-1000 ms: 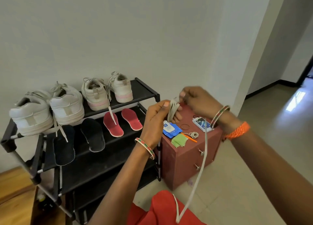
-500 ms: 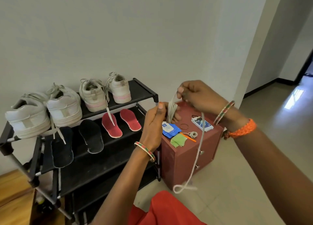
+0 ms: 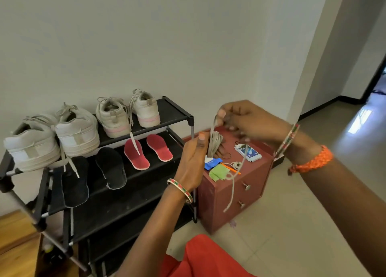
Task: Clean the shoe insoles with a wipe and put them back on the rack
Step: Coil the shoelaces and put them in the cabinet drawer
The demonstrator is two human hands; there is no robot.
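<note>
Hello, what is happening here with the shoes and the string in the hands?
A person is winding a pale shoelace into a bundle: the left hand holds the coils, the right hand pinches the strand above them, and the loose end hangs in front of the small red cabinet. On the black rack, four sneakers stand on top; two black insoles and two red insoles lie one shelf below.

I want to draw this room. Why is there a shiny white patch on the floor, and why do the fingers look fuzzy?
Head view: the bright patch is light glaring off the glossy floor by the doorway. The right hand has smeared fingertips, which is motion blur, while it pinches the lace. The shoes look sharp.
</note>
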